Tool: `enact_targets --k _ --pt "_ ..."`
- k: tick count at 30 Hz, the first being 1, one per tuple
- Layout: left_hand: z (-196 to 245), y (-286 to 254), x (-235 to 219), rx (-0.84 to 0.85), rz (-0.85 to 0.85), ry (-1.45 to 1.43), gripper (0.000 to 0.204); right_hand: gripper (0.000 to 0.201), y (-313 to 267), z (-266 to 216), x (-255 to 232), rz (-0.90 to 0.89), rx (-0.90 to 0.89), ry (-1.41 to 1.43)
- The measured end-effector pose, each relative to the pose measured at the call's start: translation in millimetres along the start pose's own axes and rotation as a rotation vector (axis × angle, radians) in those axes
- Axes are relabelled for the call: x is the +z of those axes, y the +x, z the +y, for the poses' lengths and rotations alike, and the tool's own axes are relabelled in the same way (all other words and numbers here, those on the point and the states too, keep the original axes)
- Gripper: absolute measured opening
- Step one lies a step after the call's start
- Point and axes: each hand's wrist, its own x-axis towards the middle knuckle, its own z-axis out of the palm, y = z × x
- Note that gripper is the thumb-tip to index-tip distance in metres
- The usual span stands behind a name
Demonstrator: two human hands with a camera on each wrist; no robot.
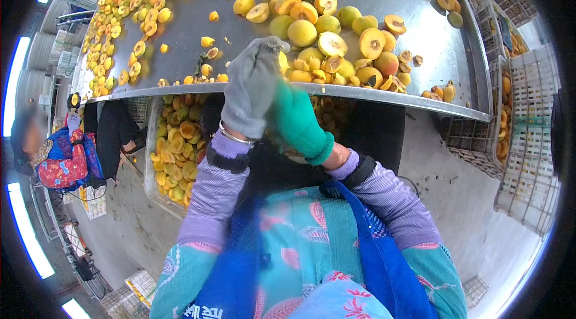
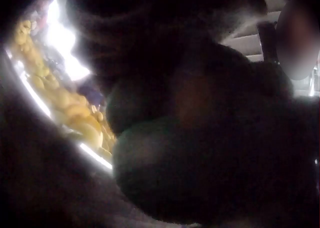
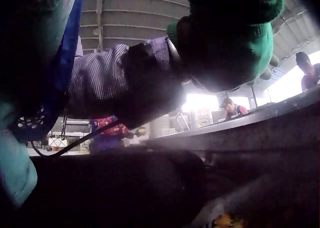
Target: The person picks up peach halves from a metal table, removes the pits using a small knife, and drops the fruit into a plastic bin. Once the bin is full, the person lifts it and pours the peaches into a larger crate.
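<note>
In the head view the left hand (image 1: 251, 88), in a grey glove, and the right hand (image 1: 299, 118), in a green glove, meet at the table's front edge. Their fingers overlap and blur, so whether anything lies between them is hidden. Just beyond them, halved yellow fruit (image 1: 332, 45) and whole fruit (image 1: 302, 33) lie on the metal table (image 1: 186, 49). The left wrist view is mostly dark, with fruit (image 2: 85, 128) at its left. The right wrist view shows the green glove (image 3: 240, 52) from below, against the other forearm; its fingertips are unclear.
A crate of fruit halves (image 1: 180, 145) stands under the table at the left. Stacked plastic crates (image 1: 528, 139) are at the right. A raised metal rim (image 1: 420, 103) runs along the table's front. Another person (image 1: 66, 157) sits at the left.
</note>
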Motion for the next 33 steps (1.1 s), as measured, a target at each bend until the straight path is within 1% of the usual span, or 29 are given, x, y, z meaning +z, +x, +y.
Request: enact_targets --k 2,3,4,5,7,9,11,13,14,15,17,18,19,21,22,25,26,27,28,29,30,31,33 --pt "-3 3 0 0.009 -0.036 -0.007 0.029 0.034 1 -1 -4 -0.112 0.149 0.131" --pt "-4 4 -2 0.011 -0.071 0.008 0.028 0.033 -2 0 -5 -0.148 0.182 0.108" --pt "-6 3 -4 0.01 -0.11 0.023 0.027 0.03 -6 1 -3 -0.134 0.155 0.055" --pt "-6 2 -4 0.032 -0.108 0.055 0.026 0.029 -11 1 0 -0.119 0.128 0.001" --pt "-5 5 -3 0.087 -0.093 0.113 0.025 0.027 -10 6 7 0.007 -0.071 -0.178" --pt "-8 5 0 0.085 -0.117 0.28 0.023 0.031 -5 -2 13 0.114 0.134 0.248" --pt "-23 2 0 0.239 -0.173 0.394 0.019 0.037 -10 -5 6 0.016 0.454 0.726" --pt "-42 18 -8 0.573 -0.215 0.443 0.021 0.041 0 -11 -30 -0.321 0.847 1.23" --pt "-33 19 -9 0.296 -0.311 0.234 0.022 0.046 4 -36 -34 -0.294 0.906 1.018" --pt "-25 20 -10 0.013 -0.336 0.03 0.023 0.047 6 -38 -30 -0.294 0.946 1.304" --pt "-22 21 -5 0.126 -0.3 0.288 0.025 0.05 5 -34 -23 -0.296 1.01 1.889" --pt "-38 20 -10 0.586 -0.238 0.516 0.026 0.051 4 -30 -25 -0.32 1.044 2.012" --pt "-46 22 -7 0.645 -0.231 0.565 0.025 0.05 2 -27 -24 -0.312 1.017 1.722" --pt "-43 24 -1 0.76 -0.22 0.657 0.024 0.049 -4 -26 -19 -0.287 0.932 1.149" --pt "-37 21 -3 0.37 -0.397 0.287 0.022 0.047 -5 -29 -18 -0.243 0.942 1.091" --pt "-30 21 7 0.177 -0.338 0.3 0.021 0.048 6 -38 -31 -0.251 1.037 1.718" --pt "-51 18 17 0.164 -0.098 0.066 0.026 0.048 11 -40 -34 -0.253 1.085 1.803" --pt "-64 20 25 0.262 -0.124 -0.059 0.027 0.047 14 -40 -34 -0.273 1.094 1.632" --pt "-75 25 31 0.361 -0.148 -0.176 0.027 0.047 13 -34 -29 -0.252 1.093 1.424" --pt "-74 26 26 0.382 -0.211 -0.152 0.027 0.047 10 -29 -24 -0.229 1.081 1.217" --pt "-64 27 18 0.404 -0.275 -0.129 0.026 0.047 13 -35 -30 -0.318 1.101 1.337" --pt "-53 30 10 0.347 -0.374 0.031 0.025 0.044 14 -35 -32 -0.404 1.089 1.671" --pt "-27 29 1 0.006 -0.425 -0.069 0.02 0.042 11 -43 -25 -0.34 1.006 2.002"
